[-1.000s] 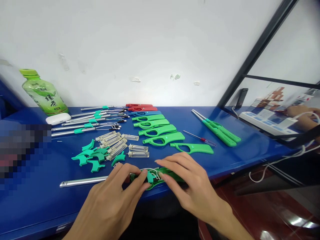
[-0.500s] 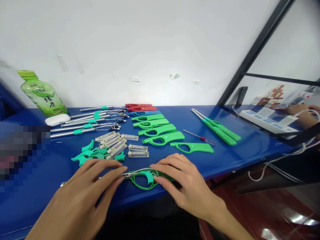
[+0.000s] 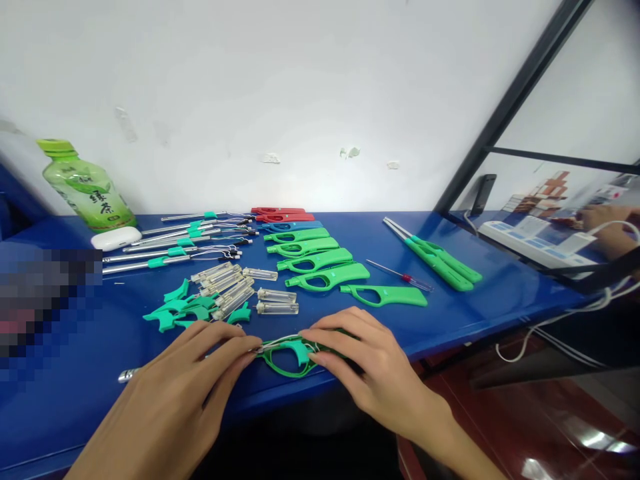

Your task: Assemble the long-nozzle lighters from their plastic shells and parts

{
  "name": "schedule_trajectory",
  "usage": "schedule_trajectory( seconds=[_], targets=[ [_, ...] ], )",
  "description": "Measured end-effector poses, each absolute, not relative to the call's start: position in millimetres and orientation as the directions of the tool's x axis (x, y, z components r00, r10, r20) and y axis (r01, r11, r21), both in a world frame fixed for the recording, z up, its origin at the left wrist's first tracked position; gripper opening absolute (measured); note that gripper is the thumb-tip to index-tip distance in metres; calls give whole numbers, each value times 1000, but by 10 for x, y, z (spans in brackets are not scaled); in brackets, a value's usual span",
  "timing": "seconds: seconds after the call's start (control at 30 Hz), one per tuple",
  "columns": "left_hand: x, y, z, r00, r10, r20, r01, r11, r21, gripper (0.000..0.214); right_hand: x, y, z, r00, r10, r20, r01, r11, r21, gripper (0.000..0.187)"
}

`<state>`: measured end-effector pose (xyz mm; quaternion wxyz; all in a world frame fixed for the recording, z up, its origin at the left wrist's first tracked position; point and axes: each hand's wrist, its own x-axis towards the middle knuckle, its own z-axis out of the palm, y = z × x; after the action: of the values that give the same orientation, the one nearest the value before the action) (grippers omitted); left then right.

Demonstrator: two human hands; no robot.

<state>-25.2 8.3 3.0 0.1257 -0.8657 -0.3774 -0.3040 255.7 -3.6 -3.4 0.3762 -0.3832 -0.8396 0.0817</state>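
Note:
At the near edge of the blue table (image 3: pixel 500 293) lies a green lighter handle shell (image 3: pixel 285 358) with a teal trigger and thin wires in it. A metal tube (image 3: pixel 127 375) runs left from it under my left hand. My left hand (image 3: pixel 190 393) lies along the tube, fingertips pressed together at the joint with the handle. My right hand (image 3: pixel 370 373) curls over the handle's right part and pins it down.
Behind are green handle shells (image 3: pixel 320 263), red ones (image 3: pixel 283 213), metal rods (image 3: pixel 170 250), clear tubes (image 3: pixel 235 287), teal triggers (image 3: pixel 180 310), a loose shell (image 3: pixel 385 295), a screwdriver (image 3: pixel 400 275), finished lighters (image 3: pixel 440 260), a tea bottle (image 3: pixel 85 187), an earbud case (image 3: pixel 116 238). Another person's hand (image 3: pixel 607 227) is far right.
My left hand slid left off the handle onto the tube, baring the trigger opening, then edged back to the joint. My right hand stayed on the handle.

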Motion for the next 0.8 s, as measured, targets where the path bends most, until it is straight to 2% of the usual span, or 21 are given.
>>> schedule_trajectory(
  seconds=[0.27, 0.37, 0.63, 0.8],
  targets=[
    [-95, 89, 46, 528, 549, 648, 672, -736, 76, 18, 2564, -33, -36, -434, 708, 557, 585, 692, -423, 22],
    [-81, 104, 16, 551, 546, 631, 643, -760, 95, 23, 2562, -37, -30, -435, 714, 548, 585, 687, -432, 20],
    [-69, 110, 1, 561, 541, 627, 626, -773, 107, 25, 2561, -42, -17, -427, 725, 541, 577, 679, -454, 17],
    [-91, 104, -6, 572, 524, 631, 629, -774, 74, 23, 2565, -39, -33, -420, 722, 550, 573, 681, -456, 16]
  ],
)
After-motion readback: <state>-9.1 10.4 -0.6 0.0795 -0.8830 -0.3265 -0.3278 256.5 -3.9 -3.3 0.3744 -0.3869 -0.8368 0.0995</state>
